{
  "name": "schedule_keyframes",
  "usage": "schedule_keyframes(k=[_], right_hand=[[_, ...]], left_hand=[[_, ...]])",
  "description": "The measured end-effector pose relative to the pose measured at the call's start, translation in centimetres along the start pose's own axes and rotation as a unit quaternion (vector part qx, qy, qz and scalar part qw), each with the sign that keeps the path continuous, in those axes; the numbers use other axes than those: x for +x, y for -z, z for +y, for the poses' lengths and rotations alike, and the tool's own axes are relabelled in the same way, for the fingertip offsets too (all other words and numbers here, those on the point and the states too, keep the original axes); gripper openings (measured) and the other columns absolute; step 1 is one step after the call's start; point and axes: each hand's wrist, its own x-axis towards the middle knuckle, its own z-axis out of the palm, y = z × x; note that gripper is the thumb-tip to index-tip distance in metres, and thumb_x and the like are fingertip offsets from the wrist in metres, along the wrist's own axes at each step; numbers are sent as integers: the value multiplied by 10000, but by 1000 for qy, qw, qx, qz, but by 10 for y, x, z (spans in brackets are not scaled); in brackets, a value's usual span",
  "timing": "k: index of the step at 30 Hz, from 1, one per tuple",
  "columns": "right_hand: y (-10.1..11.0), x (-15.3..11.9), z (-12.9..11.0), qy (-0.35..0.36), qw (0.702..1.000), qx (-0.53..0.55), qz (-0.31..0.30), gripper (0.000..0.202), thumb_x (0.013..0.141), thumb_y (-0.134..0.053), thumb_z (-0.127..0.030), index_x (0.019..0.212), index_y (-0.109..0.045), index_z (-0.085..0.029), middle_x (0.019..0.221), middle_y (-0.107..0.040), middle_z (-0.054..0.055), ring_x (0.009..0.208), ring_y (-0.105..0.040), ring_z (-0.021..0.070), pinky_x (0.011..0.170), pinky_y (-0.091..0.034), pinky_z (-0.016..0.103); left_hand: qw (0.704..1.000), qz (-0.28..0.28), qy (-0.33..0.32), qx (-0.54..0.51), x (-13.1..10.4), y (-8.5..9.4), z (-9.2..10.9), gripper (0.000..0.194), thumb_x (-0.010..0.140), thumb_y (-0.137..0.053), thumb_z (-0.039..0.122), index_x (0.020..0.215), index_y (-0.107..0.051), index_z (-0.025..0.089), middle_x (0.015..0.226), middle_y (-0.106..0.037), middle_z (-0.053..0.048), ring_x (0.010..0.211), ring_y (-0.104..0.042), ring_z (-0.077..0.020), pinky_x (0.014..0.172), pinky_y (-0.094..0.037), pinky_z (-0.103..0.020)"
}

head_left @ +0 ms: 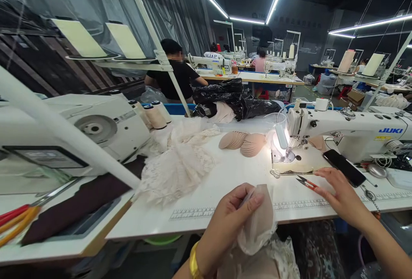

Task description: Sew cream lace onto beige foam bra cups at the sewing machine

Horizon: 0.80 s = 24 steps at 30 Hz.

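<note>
My left hand (236,210) pinches a beige, sheer fabric piece (262,219) shaped like a cup. More beige cloth and pale lace (285,255) hang beneath it, over the table's front edge. My right hand (337,193) is at the small thread snips (306,183) with orange handles, lying on the table below the sewing machine's plate. Its thumb tip is at the handle end, and the fingers are spread apart from the thumb. Whether the thumb presses on the handle I cannot tell. The lit sewing machine (350,131) stands just beyond this hand.
A black phone (344,167) lies right of the snips. Two fanned stacks of beige cut pieces (254,144) and a heap of cream lace (180,167) are on the white table. Scissors (22,219) and another machine (96,126) stand left. A person (174,73) sits beyond a black plastic bag (222,94).
</note>
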Motion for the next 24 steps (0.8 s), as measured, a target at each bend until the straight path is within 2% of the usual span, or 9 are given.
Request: schedule_keyframes(k=[2,5,7,9,12,15,19,21,24], right_hand=[[-2,3,10,48,995,-83,-40,270,994,-542,-344,1216,-683,-281,1190,-678,107,1105,-600,297,944,-473,458],[-4,5,6,9,984,-175,41,268,989,-513,-325,1108,-737,-240,1154,-683,158,1085,-601,353,917,-469,537],[-7,3,-15,-3,992,-109,66,344,959,-588,-408,1242,-684,-237,1319,-619,174,1228,-535,389,995,-437,573],[-14,-1,-44,-1,994,91,-58,590,920,-677,-474,1457,-508,-295,1455,-541,124,1316,-499,338,1052,-444,496],[-37,-4,-84,-57,906,344,-238,635,826,-801,-477,1377,-556,-275,1278,-645,72,1159,-598,289,978,-495,408],[-59,-1,-96,-114,838,488,-215,463,830,-792,-499,1153,-628,-211,1031,-673,30,969,-617,229,844,-497,330],[-63,11,-85,-112,791,551,-240,510,776,-843,-450,1161,-608,-211,959,-646,2,940,-592,202,822,-463,294],[-55,21,-80,-97,817,501,-269,414,796,-818,-387,1115,-624,-208,937,-631,-2,903,-583,191,796,-457,289],[-41,39,-72,4,938,314,-144,64,901,-649,-236,941,-615,-199,900,-590,6,840,-551,170,750,-436,284]], left_hand=[[1000,-8,-4,-1,5,-3,-2,464,729,-850,556,714,-594,170,671,-572,3,595,-500,-122,520,-398,-201],[1000,-10,-1,-20,8,-11,2,484,702,-870,556,697,-576,171,653,-562,14,571,-497,-114,516,-412,-201],[999,-8,7,-39,8,-18,6,479,696,-880,543,714,-578,171,667,-567,20,573,-502,-109,533,-433,-204],[998,-4,9,-57,10,-24,9,470,695,-886,533,745,-590,172,690,-581,21,584,-512,-108,552,-446,-205],[996,-17,2,-84,14,-29,4,471,711,-868,565,812,-630,171,720,-614,8,617,-548,-126,595,-470,-227],[991,-111,15,-73,21,-24,-10,490,715,-866,564,906,-697,145,737,-656,-32,694,-610,-183,681,-496,-283],[972,-228,41,-41,34,-11,-12,457,759,-837,525,929,-741,111,742,-678,-71,760,-638,-235,712,-490,-316],[975,-218,30,-15,41,-6,3,455,802,-787,547,936,-740,115,770,-690,-84,779,-640,-243,729,-495,-332],[969,-214,-45,111,49,-2,34,373,822,-765,500,945,-722,151,803,-702,-67,772,-635,-243,730,-499,-342]])
